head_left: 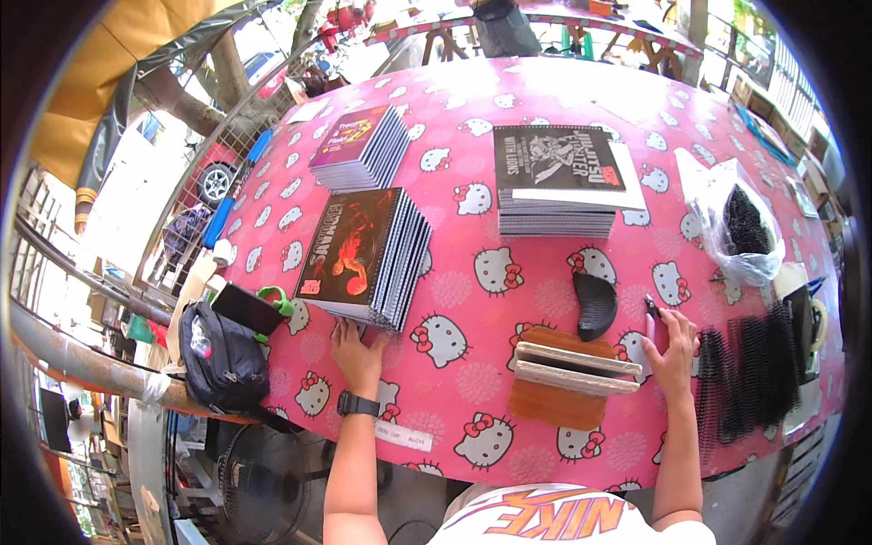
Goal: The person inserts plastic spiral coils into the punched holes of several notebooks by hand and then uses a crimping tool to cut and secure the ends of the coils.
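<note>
My left hand (pixel 356 356), with a black watch on its wrist, rests against the near edge of a stack of dark spiral-bound notebooks (pixel 363 250) with a red figure on the cover. Its fingers are spread, the thumb apart to the right. On the right, my right hand (pixel 674 350) is closed round a small tool with a black tip (pixel 651 306); the hand hides most of it. Left of that hand sits a brown wooden block stand (pixel 556 404) with two upright slats. A black curved object (pixel 596 306) lies just beyond the stand.
Purple-covered notebooks (pixel 359 145) are stacked at the far left, and grey-black ones (pixel 556 168) at the far middle. Black plastic binding coils (pixel 763 372) lie at the right, below a clear bag of coils (pixel 747 222). A dark bag (pixel 222 354) stands at the table's left edge.
</note>
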Demonstrator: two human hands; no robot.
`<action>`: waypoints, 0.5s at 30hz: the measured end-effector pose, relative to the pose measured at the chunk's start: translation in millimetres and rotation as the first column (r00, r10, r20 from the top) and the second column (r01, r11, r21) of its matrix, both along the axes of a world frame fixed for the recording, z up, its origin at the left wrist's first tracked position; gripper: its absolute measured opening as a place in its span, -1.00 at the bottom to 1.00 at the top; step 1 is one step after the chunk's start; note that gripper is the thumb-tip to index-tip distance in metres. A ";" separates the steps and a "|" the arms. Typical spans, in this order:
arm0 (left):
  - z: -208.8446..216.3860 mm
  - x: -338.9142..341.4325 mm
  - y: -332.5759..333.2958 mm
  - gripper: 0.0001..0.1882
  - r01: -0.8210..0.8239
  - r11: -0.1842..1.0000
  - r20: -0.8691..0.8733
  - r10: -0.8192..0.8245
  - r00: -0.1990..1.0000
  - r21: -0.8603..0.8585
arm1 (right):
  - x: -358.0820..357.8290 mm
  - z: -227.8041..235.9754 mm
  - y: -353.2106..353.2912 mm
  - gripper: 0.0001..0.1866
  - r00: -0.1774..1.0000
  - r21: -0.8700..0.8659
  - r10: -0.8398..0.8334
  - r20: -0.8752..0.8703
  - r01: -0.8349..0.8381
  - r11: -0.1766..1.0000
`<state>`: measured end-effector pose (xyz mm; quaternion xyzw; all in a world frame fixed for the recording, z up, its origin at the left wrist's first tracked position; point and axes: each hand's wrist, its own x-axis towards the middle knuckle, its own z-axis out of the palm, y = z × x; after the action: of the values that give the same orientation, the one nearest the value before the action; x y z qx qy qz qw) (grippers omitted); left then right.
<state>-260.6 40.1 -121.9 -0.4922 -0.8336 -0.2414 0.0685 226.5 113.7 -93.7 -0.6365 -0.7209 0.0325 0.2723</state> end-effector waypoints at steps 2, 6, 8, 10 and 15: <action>-0.1 2.9 13.0 -0.20 0.016 0.999 -0.005 -0.016 1.000 0.030 | 4.2 10.4 15.0 -0.49 0.998 0.054 -0.015 -0.067 0.018 0.998; -8.9 -5.7 5.8 -0.20 0.000 0.997 0.030 -0.002 1.000 0.077 | -11.3 59.2 71.3 -0.64 0.838 0.068 0.060 -0.542 -0.027 0.997; -11.5 -12.4 4.3 -0.22 0.033 0.990 0.045 -0.039 0.998 0.134 | -16.2 65.6 116.8 -0.61 0.784 0.109 0.125 -0.608 -0.073 0.991; -19.0 -23.1 3.0 -0.33 -0.051 0.939 0.353 -0.078 0.932 0.341 | -28.9 59.0 169.2 -0.51 0.770 0.056 0.060 -0.636 -0.032 0.998; 2.9 -6.1 -19.9 -0.43 -0.200 0.800 0.340 -0.005 0.940 0.566 | -73.3 65.1 214.1 -0.39 0.870 -0.213 -0.142 -0.472 0.043 0.976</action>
<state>-266.7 20.2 -118.9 -0.3551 -0.7405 -0.5630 0.0928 153.2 327.8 -28.6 -0.6655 -0.5915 0.2485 0.3815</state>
